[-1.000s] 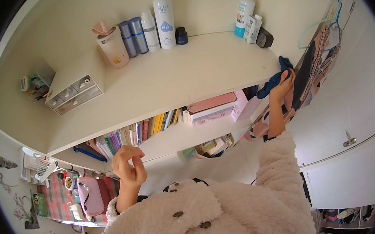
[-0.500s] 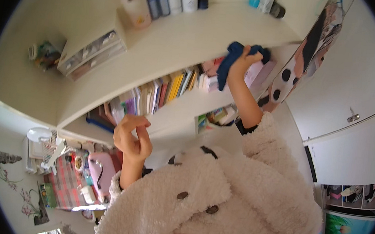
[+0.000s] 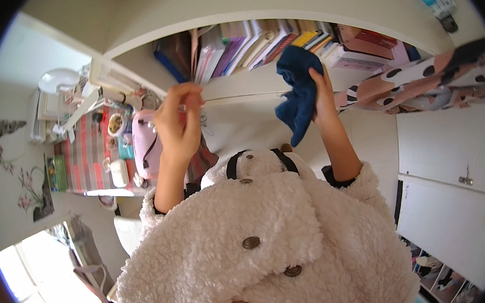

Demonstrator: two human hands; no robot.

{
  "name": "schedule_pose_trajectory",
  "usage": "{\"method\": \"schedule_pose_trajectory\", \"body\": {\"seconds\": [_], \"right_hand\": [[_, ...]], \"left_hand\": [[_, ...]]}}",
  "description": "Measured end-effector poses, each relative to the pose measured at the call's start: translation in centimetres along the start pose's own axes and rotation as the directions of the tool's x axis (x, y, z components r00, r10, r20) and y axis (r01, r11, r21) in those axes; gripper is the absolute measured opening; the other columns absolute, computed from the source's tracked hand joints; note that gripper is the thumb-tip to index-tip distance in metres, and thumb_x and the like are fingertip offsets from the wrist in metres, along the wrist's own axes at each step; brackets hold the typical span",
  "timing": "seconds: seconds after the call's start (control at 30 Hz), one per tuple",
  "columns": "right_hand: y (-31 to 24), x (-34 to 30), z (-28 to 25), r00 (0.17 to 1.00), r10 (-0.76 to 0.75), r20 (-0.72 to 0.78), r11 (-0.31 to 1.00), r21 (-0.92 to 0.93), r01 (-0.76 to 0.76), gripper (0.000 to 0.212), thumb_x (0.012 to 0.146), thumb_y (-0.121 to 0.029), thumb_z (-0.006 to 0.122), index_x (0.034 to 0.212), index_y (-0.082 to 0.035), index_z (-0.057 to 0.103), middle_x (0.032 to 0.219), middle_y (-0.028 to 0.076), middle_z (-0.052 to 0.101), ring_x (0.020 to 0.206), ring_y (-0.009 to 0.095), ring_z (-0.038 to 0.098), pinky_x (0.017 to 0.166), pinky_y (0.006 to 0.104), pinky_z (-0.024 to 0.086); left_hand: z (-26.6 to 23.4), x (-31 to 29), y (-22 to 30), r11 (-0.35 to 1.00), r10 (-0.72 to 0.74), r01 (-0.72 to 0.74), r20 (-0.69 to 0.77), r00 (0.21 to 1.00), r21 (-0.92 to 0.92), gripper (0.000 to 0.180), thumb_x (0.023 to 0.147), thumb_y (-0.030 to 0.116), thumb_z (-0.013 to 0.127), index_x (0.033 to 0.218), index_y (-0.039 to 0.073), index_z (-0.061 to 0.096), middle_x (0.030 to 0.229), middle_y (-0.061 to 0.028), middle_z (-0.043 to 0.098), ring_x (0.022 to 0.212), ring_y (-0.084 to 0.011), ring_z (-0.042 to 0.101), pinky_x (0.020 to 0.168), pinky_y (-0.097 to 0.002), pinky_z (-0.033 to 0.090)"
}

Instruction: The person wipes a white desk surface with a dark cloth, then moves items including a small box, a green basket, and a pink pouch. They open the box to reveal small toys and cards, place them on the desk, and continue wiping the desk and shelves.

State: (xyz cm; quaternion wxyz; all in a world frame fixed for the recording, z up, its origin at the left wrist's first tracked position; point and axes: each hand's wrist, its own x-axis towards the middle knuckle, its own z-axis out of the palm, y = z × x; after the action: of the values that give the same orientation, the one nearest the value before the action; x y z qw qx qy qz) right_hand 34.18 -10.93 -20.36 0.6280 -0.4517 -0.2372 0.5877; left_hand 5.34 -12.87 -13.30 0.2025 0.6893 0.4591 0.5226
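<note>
A crumpled dark blue cloth [image 3: 300, 96] hangs from my right hand [image 3: 325, 98], which is raised in front of the bookshelf. My thumb and fingers grip the cloth along its right side, and its lower end dangles free. My left hand [image 3: 176, 124] is lifted at the left, its fingers loosely curled and the thumb apart from the palm. Nothing shows in it, though its fingertips are a little blurred. Behind it is a pink bag [image 3: 145, 145].
Books [image 3: 253, 44] stand in a row on the white shelf [image 3: 149, 28] ahead. A patterned cloth [image 3: 413, 80] hangs at the right, beside a white cabinet [image 3: 450, 148]. A table with a striped cover [image 3: 81, 159] holds dishes and a cup at the left.
My right hand has come lower and nearer with the cloth, which now hangs more loosely. My left hand has risen relative to my body. The view has tilted down and turned.
</note>
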Motion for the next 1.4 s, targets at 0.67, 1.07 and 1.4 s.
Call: {"method": "schedule_pose_trajectory", "body": {"seconds": [0.67,1.07,1.4], "right_hand": [[6.2,-0.1,-6.6,0.887,0.45,0.105,0.814,0.36,-0.456,0.046,0.089,-0.039,0.052,0.117,-0.003,0.058,0.11,0.014,0.066,0.098,0.029,0.064,0.089,0.038,0.05],[5.5,0.1,-8.2,0.938,0.345,-0.039,0.885,0.346,-0.312,0.043,0.091,-0.04,0.047,0.114,-0.005,0.059,0.109,0.014,0.064,0.091,0.028,0.064,0.081,0.039,0.052],[4.1,1.6,-11.4,0.912,0.403,-0.079,0.869,0.346,-0.354,0.041,0.09,-0.032,0.048,0.116,-0.001,0.058,0.104,0.016,0.066,0.088,0.03,0.065,0.082,0.0396,0.053]], "left_hand": [[13.9,8.4,-19.1,-0.267,-0.8,0.33,0.4,0.448,-0.905,0.074,0.094,0.063,0.025,0.143,0.007,0.03,0.149,-0.0089,0.035,0.138,-0.0332,0.026,0.115,-0.0581,0.011],[17.6,6.7,-21.2,-0.374,-0.625,0.31,0.484,0.612,-0.874,0.067,0.087,0.052,0.037,0.141,0.011,0.039,0.144,-0.0159,0.039,0.133,-0.0402,0.034,0.108,-0.0637,0.019],[25.9,0.7,-19.3,-0.188,-0.836,0.574,0.437,0.332,-0.797,0.053,0.094,0.037,0.041,0.134,0.002,0.042,0.139,-0.0153,0.044,0.133,-0.0329,0.038,0.111,-0.051,0.028]]}}
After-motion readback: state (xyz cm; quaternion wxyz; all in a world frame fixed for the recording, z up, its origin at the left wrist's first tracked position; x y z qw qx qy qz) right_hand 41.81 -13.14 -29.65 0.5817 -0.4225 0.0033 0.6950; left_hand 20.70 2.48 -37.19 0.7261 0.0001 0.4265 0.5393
